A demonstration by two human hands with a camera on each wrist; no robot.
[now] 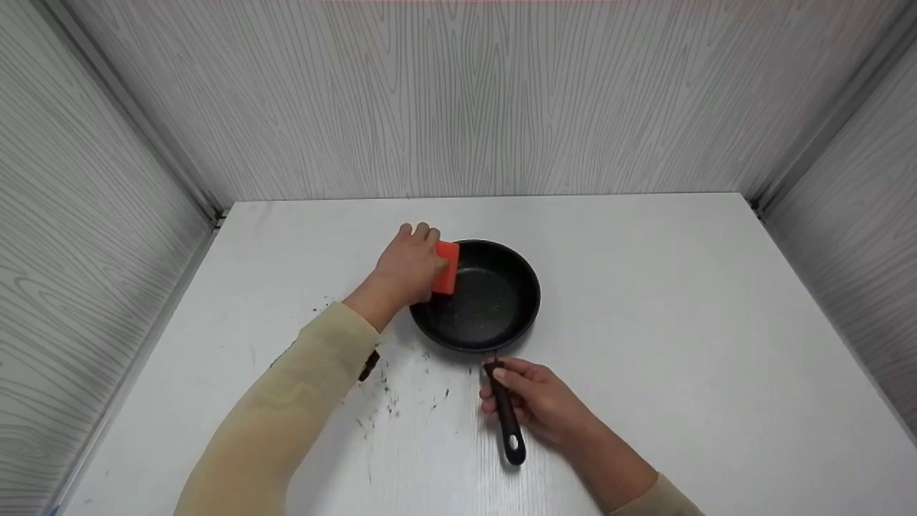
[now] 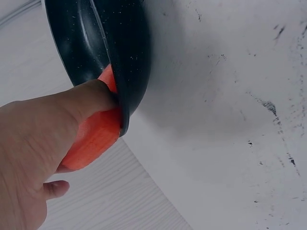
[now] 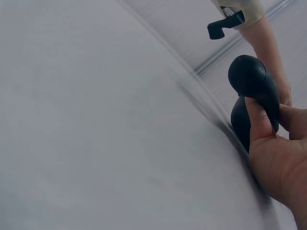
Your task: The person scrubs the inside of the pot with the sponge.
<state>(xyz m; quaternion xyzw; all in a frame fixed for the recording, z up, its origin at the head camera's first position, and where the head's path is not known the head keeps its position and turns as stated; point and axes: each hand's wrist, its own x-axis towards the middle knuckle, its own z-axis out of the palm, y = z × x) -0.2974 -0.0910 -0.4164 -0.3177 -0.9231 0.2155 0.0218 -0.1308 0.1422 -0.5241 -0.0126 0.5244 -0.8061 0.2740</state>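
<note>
A black frying pan [image 1: 487,308] is near the middle of the white table, its handle [image 1: 507,416] pointing toward me. My right hand [image 1: 548,401] grips that handle close to the pan, thumb on top. In the right wrist view the handle's rounded end [image 3: 247,76] rises beside the thumb. My left hand [image 1: 412,265] pinches an orange-red sponge [image 1: 447,269] at the pan's left inner wall. The left wrist view has the sponge [image 2: 96,136] lying against the pan's rim [image 2: 123,122], with the thumb inside the pan. Part of the sponge is hidden by the fingers.
Dark smudges and specks [image 1: 387,394] mark the white table [image 1: 680,322] left of the handle. Wood-grain panels [image 1: 487,100] stand at the back and both sides. A small black device [image 1: 369,365] sits at the left wrist.
</note>
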